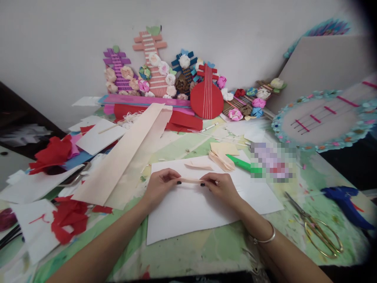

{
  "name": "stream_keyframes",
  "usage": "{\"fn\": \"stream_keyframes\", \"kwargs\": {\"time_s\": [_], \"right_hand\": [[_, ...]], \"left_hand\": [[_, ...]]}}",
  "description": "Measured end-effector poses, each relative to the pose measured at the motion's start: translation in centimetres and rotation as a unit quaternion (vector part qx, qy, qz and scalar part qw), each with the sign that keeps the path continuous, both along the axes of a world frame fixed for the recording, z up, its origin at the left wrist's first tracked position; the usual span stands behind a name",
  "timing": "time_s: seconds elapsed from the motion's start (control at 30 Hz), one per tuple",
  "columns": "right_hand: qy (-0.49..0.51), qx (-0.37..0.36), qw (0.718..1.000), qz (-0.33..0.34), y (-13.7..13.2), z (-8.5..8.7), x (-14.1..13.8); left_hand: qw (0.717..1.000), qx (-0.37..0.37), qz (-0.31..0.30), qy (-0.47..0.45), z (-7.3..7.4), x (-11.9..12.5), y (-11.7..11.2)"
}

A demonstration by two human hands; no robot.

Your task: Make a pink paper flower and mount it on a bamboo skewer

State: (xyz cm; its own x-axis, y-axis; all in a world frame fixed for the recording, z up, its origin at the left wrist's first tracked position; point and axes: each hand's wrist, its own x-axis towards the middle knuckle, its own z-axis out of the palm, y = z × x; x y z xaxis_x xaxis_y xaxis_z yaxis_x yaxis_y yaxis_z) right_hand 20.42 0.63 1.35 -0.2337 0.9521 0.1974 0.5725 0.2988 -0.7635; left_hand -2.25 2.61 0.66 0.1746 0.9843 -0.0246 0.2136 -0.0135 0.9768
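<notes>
Between my two hands a narrow strip of peach paper (191, 181) is stretched level, just over a white sheet (188, 212). My left hand (161, 184) pinches the strip's left end between thumb and finger. At the other end my right hand (220, 186), below a silver bangle, pinches it the same way. Just beyond the strip lies a thin peach paper piece (198, 166). To its right are a bundle of cut peach paper pieces (222, 159) and a green cutter (243, 165).
Gold-handled scissors (319, 232) and a blue glue gun (346, 202) lie at right. Long peach paper (126, 153) spans the left side, near crumpled red paper (70, 218). Flower-trimmed paper instruments (151, 67) and a red lute shape (206, 98) stand along the wall.
</notes>
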Motion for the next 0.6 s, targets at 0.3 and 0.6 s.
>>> {"fn": "stream_keyframes", "kwargs": {"time_s": [0.3,0.6], "right_hand": [[0.0,0.006,1.0,0.005,0.1,-0.4,0.5],[0.035,0.12,0.983,-0.134,2.5,-0.1,1.6]], "left_hand": [[0.982,0.139,-0.049,0.117,0.0,0.2,-0.2],[0.967,0.226,-0.015,0.119,1.9,2.5,4.3]]}}
